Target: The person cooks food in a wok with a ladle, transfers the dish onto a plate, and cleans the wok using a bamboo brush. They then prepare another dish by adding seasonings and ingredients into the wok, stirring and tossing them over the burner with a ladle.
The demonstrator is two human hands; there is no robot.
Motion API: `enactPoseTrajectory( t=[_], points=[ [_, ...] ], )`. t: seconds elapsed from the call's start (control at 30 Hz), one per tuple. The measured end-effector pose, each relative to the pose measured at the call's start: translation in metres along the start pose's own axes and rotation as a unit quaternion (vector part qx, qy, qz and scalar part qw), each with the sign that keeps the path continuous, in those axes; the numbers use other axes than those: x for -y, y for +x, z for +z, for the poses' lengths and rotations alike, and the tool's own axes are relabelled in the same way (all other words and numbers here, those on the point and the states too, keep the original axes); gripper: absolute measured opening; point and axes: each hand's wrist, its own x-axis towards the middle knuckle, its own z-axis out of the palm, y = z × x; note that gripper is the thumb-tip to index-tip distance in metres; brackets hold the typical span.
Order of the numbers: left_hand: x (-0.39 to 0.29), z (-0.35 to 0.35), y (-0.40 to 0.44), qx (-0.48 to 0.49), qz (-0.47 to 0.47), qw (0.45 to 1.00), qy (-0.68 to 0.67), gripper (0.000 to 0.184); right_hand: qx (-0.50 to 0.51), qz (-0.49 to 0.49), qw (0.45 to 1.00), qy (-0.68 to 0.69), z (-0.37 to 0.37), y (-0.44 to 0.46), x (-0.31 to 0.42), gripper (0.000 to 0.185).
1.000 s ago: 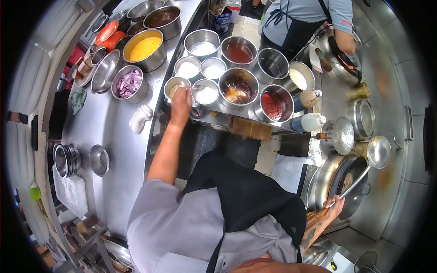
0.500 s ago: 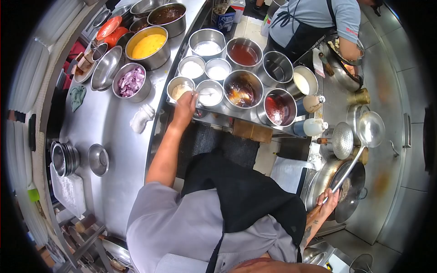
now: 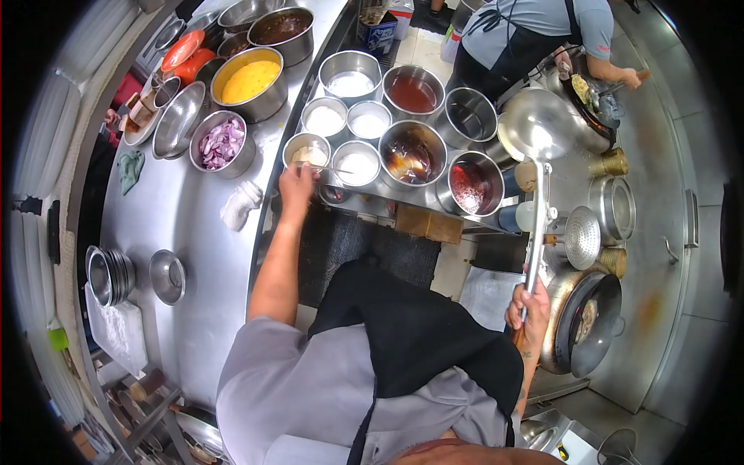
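Observation:
My left hand (image 3: 298, 184) is closed on a small spoon (image 3: 325, 168) at the near edge of the pot of pale tan powder (image 3: 308, 153). The spoon's far end reaches over the neighbouring pot of white powder (image 3: 358, 163). In my right hand (image 3: 530, 311) is the handle of a large ladle (image 3: 536, 124). Its shiny bowl is raised beside the pots, partly covering the pot of white liquid. Nearby are the pot of red sauce (image 3: 470, 188) and the pot of brown sauce (image 3: 411, 157).
A wok (image 3: 595, 325) with a little food stands at the lower right, near a perforated skimmer (image 3: 581, 238). Another person (image 3: 527, 39) works at a wok at the upper right. Chopped onion (image 3: 222, 143), yellow liquid (image 3: 248, 80) and a white cloth (image 3: 242, 204) are on the left counter.
The ladle has swung up and left from over the wok toward the pots. My left hand has shifted slightly left and down with the spoon. The other person's arm has moved outward.

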Motion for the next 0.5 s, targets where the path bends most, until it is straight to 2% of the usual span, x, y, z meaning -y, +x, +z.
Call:
enactPoseTrajectory(
  t=[0.1,0.23,0.5],
  points=[
    [0.002,-0.011,0.005,-0.028,-0.042,0.994,-0.092,0.023,0.048,0.044,0.998,-0.016,0.014,0.014,-0.005,0.051],
    [-0.011,-0.024,0.01,-0.032,-0.039,0.99,-0.13,0.021,0.093,0.088,0.991,-0.03,0.032,0.029,-0.01,0.051],
    [-0.011,-0.027,0.01,-0.008,0.018,0.994,-0.109,0.02,0.135,0.098,0.986,-0.012,0.044,0.028,-0.003,0.057]
  ],
)
